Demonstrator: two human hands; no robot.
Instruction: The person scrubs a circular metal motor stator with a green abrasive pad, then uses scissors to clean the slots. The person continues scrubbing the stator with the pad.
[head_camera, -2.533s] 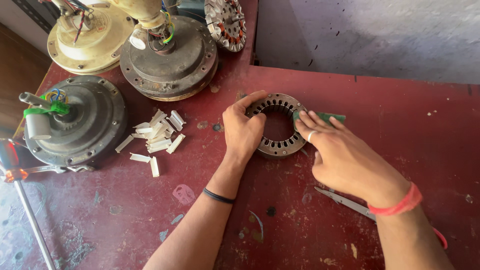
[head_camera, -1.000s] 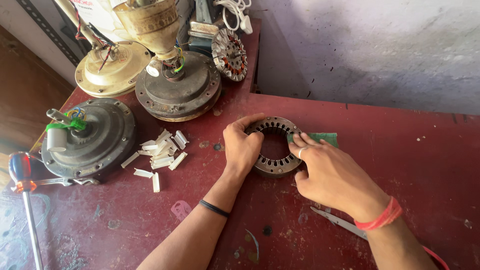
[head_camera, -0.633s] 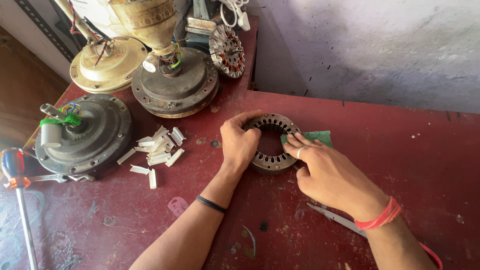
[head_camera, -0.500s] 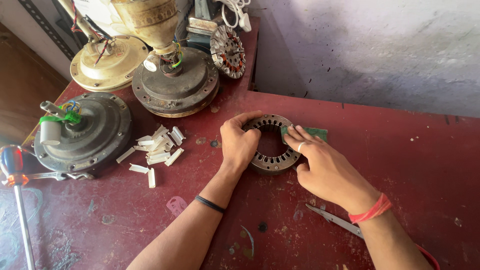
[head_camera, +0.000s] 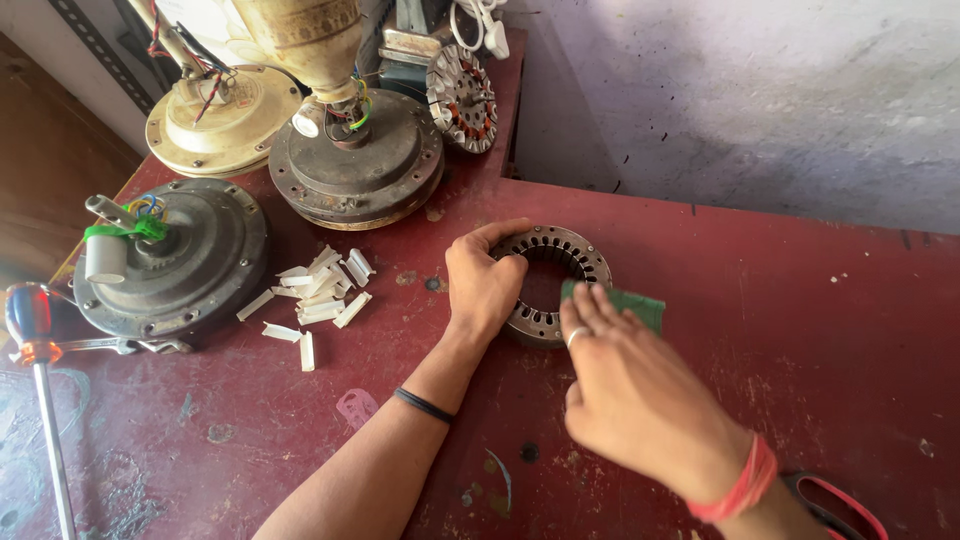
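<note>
Currently, from the head camera, I see my left hand (head_camera: 482, 285) curled over the nine o'clock edge of a round grey slotted metal stator ring (head_camera: 551, 282), thumb on the outer rim and fingers bent inside, holding it flat on the dark red painted metal table (head_camera: 780, 340). The ring lies near the middle of the table. My right hand (head_camera: 640, 400) comes in from five o'clock, fingers together and narrow, pressing a small green sheet of insulating paper (head_camera: 625, 302) against the ring's four o'clock edge.

As far as I can judge, the slots that show look bare: no wire windings and no paper liners are seated in them, so the work seems to be at its start, with nearly all slots left. The part of the ring under my hands is hidden.

At nine o'clock from the ring lies a loose pile of short white folded paper strips (head_camera: 318, 295). Beyond it, further toward nine o'clock, sits a round dark grey fan motor housing (head_camera: 180, 260); another dark motor housing (head_camera: 360, 165) stands at eleven o'clock. A red-handled screwdriver (head_camera: 35, 360) lies at the table's far left edge.
</note>
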